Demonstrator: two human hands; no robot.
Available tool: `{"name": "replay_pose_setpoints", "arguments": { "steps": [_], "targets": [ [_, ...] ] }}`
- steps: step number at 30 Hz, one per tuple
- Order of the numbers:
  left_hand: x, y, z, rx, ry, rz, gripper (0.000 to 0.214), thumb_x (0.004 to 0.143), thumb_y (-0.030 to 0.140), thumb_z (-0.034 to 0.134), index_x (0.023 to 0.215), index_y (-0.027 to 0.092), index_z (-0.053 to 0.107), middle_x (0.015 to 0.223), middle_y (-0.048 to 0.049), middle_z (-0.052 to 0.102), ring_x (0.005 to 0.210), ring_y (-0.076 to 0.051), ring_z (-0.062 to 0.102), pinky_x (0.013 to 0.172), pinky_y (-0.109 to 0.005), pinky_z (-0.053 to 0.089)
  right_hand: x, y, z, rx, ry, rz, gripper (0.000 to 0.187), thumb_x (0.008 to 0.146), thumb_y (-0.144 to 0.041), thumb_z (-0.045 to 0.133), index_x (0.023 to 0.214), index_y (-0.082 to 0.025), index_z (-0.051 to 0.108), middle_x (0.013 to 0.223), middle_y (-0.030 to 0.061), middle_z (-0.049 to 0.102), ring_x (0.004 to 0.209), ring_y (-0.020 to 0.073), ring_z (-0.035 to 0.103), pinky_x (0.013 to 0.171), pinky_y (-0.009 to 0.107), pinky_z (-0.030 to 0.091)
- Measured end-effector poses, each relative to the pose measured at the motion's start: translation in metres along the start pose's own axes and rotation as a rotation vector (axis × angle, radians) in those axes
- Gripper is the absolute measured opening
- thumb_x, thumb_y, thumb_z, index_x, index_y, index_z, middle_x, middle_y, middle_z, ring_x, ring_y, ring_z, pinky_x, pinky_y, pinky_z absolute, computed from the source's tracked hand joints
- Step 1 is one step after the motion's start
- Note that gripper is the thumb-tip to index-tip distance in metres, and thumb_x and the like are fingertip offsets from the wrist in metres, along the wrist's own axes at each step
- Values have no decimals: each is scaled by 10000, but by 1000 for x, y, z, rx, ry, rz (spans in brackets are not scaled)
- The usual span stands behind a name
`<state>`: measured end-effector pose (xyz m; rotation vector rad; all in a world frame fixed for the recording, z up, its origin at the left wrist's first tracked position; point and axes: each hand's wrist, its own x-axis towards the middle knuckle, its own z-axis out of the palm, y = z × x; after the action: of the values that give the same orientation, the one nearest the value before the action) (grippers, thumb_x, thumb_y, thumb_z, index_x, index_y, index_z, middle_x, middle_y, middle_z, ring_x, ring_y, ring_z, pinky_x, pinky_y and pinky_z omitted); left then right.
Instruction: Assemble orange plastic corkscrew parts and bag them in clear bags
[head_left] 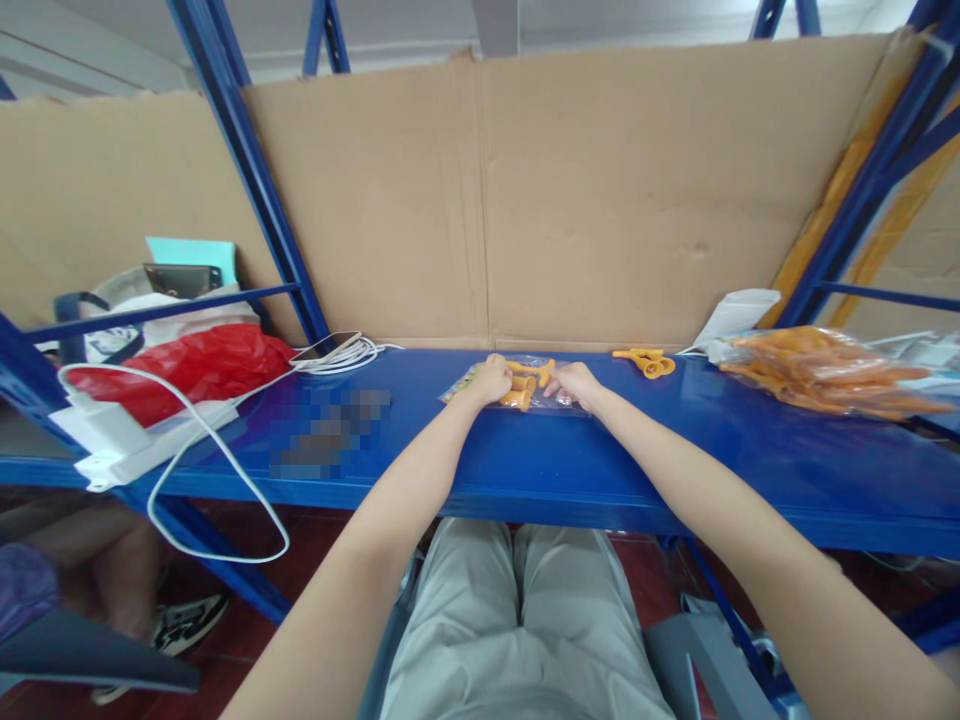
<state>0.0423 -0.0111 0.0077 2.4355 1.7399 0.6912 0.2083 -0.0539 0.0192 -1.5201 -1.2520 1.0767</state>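
A clear plastic bag (544,403) lies on the blue shelf in front of me, with orange plastic parts (516,396) showing in its middle. My left hand (491,380) is closed over the bag's left side, where a bit of coloured print shows. On the opposite side, my right hand (574,384) has its fingers bent in at the bag, close to the tip of an orange piece. Whether the right fingertips grip film or the orange piece itself is too small to tell. Another orange plastic part (648,361) lies loose to the right, touched by neither hand.
A bag full of orange parts (825,370) sits at the right. At the left are a white power strip (161,440), a red bag (191,370) and a coiled white cable (346,354). A cardboard panel (600,200) closes the back. Another person's leg (124,570) shows lower left.
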Motion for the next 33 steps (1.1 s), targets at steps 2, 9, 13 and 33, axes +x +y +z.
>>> {"name": "replay_pose_setpoints", "arguments": {
  "steps": [2,9,13,33],
  "targets": [
    [1,-1,0,-12,4,-12,247,912,147,409,1049,113,611,1211,-175,621,1138,-259,596,992,-351,445,-1,0,-1,3,13,-9,278,964,-159,495,726,-114,632,458,24,635,277,50,369,292,150,313],
    [4,-5,3,-99,27,-25,200,904,154,427,994,155,605,1214,-164,622,1149,-262,593,988,-353,453,2,3,-6,-29,-49,-57,254,800,-115,698,561,-134,615,457,35,635,301,58,383,301,175,341],
    [5,-6,4,-123,48,-26,194,897,134,421,973,150,599,1197,-162,627,1141,-252,594,1001,-353,448,5,6,-5,-105,-47,-140,290,791,-138,690,517,-149,598,413,13,588,292,57,364,294,179,314],
    [6,-8,7,-103,66,-13,221,920,122,387,942,149,605,1142,-136,633,1125,-226,583,1015,-314,431,18,15,1,-404,-234,-527,103,740,-155,546,653,-192,589,389,-85,447,409,100,418,486,206,314]
  ]
}}
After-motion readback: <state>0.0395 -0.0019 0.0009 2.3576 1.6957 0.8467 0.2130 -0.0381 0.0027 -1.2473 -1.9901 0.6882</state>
